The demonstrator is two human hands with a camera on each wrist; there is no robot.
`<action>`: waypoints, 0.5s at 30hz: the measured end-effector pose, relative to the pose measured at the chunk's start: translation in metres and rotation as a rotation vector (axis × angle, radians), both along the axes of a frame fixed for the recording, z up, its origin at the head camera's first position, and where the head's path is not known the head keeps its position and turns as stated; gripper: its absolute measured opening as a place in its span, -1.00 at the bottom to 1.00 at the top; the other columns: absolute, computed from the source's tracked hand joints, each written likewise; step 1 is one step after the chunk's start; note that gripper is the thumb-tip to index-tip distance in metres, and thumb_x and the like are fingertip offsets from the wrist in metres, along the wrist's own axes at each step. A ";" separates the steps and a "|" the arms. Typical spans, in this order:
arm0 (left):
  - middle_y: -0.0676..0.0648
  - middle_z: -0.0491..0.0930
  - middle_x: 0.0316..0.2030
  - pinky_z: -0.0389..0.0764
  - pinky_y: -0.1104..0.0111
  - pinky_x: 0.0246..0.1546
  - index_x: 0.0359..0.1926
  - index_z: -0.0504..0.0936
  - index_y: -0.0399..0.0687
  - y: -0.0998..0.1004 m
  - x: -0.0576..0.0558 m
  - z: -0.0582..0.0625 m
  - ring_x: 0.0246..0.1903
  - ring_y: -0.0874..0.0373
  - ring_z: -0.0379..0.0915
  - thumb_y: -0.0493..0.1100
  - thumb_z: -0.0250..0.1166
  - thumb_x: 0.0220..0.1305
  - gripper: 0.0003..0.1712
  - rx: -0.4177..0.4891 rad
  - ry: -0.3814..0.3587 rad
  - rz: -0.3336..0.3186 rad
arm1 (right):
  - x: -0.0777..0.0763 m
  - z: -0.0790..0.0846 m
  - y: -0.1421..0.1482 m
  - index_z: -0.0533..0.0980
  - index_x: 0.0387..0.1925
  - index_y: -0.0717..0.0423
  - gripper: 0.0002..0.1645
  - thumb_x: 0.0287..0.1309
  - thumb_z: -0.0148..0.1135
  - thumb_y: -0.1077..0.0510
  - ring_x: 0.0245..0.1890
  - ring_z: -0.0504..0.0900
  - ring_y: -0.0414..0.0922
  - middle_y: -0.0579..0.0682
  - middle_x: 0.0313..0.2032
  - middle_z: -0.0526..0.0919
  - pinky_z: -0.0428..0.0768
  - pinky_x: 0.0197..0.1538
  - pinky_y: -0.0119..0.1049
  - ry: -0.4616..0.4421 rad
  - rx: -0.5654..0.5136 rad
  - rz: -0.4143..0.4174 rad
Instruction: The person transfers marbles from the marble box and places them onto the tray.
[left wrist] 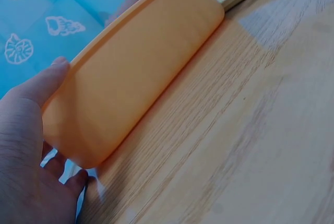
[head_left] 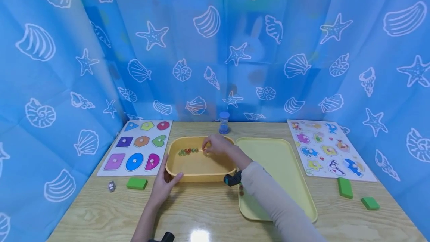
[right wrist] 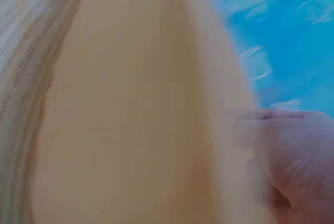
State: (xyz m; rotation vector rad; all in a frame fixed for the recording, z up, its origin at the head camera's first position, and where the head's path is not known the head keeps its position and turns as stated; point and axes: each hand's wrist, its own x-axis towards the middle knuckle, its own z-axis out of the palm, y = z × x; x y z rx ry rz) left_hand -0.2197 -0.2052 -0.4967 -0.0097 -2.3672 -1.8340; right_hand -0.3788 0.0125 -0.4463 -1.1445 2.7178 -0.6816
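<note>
An orange plastic tub [head_left: 201, 177] stands on the table, its side wall [left wrist: 135, 72] close up in the left wrist view. My left hand [head_left: 162, 186] grips its near left corner, thumb on the rim and fingers round the outside. Small green and red marbles [head_left: 188, 151] lie in a cluster along the tub's far left part. My right hand [head_left: 216, 145] reaches over the far right side, fingertips bent down and pinching a small red marble [head_left: 203, 149] near the cluster. In the blurred right wrist view, that hand [right wrist: 297, 161] overlaps the tub's rim, its fingertips hidden.
A yellow tray [head_left: 268, 152] lies right of the tub, a few marbles [head_left: 241, 189] at its left edge under my right forearm. Puzzle boards flank both: shapes [head_left: 112, 148] left, animals [head_left: 329, 167] right. A sand timer [head_left: 224, 123], green blocks [head_left: 137, 183] and a small grey figure [head_left: 111, 186] stand around.
</note>
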 end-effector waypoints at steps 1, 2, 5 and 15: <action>0.03 -0.17 0.39 0.16 0.29 0.25 0.39 -0.23 0.20 0.000 0.000 0.000 0.33 0.03 -0.07 0.01 0.23 0.14 -0.02 0.000 -0.006 0.003 | 0.002 0.005 0.005 0.62 -0.31 0.03 -0.83 0.01 0.27 0.10 -0.52 0.38 -0.24 -0.13 -0.34 0.64 0.40 -0.46 -0.45 -0.001 -0.036 -0.010; 0.03 -0.17 0.39 0.16 0.29 0.25 0.39 -0.23 0.20 0.000 0.000 0.000 0.33 0.04 -0.07 0.02 0.23 0.14 -0.02 0.000 -0.007 0.003 | 0.005 0.010 0.011 0.62 -0.29 0.03 -0.81 0.01 0.27 0.09 -0.56 0.33 -0.24 -0.14 -0.33 0.63 0.35 -0.51 -0.45 -0.013 -0.077 -0.024; 0.03 -0.18 0.39 0.16 0.29 0.25 0.39 -0.23 0.19 0.001 0.000 0.000 0.33 0.04 -0.08 0.00 0.23 0.14 -0.02 0.005 0.004 -0.007 | 0.012 0.025 0.042 0.61 -0.24 0.02 -0.75 0.02 0.26 0.03 -0.65 0.22 -0.22 -0.15 -0.51 0.57 0.20 -0.61 -0.43 -0.012 -0.163 -0.068; 0.00 -0.17 0.39 0.19 0.26 0.23 0.39 -0.20 0.15 -0.001 -0.001 -0.001 0.33 0.00 -0.08 0.00 0.24 0.13 -0.03 -0.027 0.007 0.005 | 0.018 -0.017 0.170 0.63 -0.33 0.04 -0.84 -0.02 0.29 0.12 -0.70 0.13 -0.24 -0.13 -0.66 0.42 0.11 -0.65 -0.44 0.084 -0.128 -0.249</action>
